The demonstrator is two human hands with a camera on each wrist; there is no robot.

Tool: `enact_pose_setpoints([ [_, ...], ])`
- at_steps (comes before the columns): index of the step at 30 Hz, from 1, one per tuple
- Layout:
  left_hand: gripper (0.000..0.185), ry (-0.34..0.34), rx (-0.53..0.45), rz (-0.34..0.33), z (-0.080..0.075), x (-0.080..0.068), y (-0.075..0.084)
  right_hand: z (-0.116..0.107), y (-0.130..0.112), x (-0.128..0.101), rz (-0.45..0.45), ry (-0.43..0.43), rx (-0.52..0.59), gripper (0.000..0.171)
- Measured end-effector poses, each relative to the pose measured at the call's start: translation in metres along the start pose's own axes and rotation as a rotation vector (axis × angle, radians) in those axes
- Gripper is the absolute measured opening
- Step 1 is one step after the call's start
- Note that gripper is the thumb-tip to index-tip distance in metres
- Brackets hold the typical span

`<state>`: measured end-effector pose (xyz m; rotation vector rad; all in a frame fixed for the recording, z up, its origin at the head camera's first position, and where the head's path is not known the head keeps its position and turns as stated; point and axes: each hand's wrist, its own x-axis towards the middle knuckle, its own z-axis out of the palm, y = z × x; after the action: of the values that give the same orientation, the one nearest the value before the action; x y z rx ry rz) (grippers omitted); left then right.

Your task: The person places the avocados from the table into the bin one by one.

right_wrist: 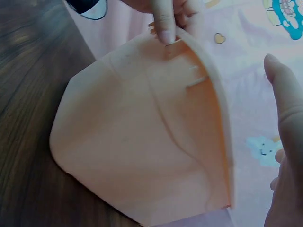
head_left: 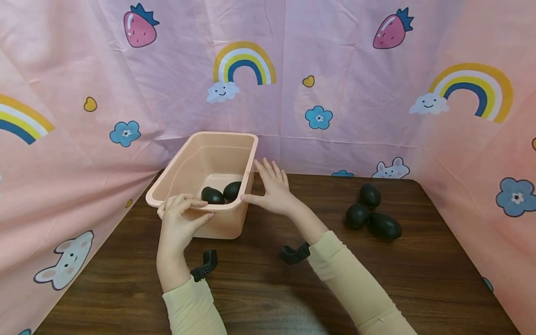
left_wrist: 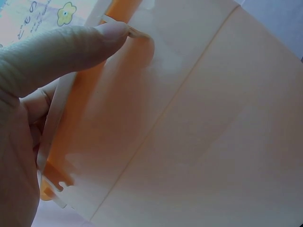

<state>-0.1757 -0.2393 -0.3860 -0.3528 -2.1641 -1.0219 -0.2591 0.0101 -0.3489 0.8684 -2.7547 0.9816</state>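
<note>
A peach plastic bin (head_left: 217,139) stands on the dark wooden table at the back left. Two dark avocados (head_left: 212,195) (head_left: 231,190) lie inside it. My left hand (head_left: 201,209) grips the bin's near rim, fingers over the edge and thumb (left_wrist: 61,47) pressed below the rim. My right hand (head_left: 258,185) rests with straight fingers against the bin's right wall, its thumb touching the near right corner. The right wrist view shows the bin's outer wall (right_wrist: 142,142), with the right thumb (right_wrist: 289,118) beside it. Three more avocados (head_left: 370,194) (head_left: 357,215) (head_left: 384,225) lie together on the table to the right.
Pink cartoon-print cloth (head_left: 335,93) hangs behind and on both sides of the table (head_left: 293,288). Bare wood stretches between the bin and the three loose avocados and along the front.
</note>
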Motion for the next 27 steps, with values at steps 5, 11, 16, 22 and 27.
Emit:
enact_pose_setpoints([
  [5, 0.033, 0.0, -0.004, 0.004, 0.0, 0.0, -0.001, -0.012, 0.0, -0.008, -0.005, 0.021, 0.024, 0.1],
  [11, 0.033, 0.005, -0.008, 0.009, 0.001, 0.0, -0.002, -0.022, 0.0, -0.015, -0.006, 0.043, 0.032, 0.101],
  [16, 0.033, 0.005, -0.008, 0.009, 0.001, 0.0, -0.002, -0.027, 0.001, -0.021, -0.001, 0.047, 0.038, 0.101],
  [22, 0.034, 0.006, -0.002, 0.01, 0.001, 0.0, -0.001, -0.032, 0.003, -0.029, 0.018, 0.051, 0.056, 0.1],
  [27, 0.034, 0.007, 0.002, 0.017, 0.001, -0.001, -0.001, -0.035, 0.006, -0.036, 0.031, 0.058, 0.064, 0.099],
])
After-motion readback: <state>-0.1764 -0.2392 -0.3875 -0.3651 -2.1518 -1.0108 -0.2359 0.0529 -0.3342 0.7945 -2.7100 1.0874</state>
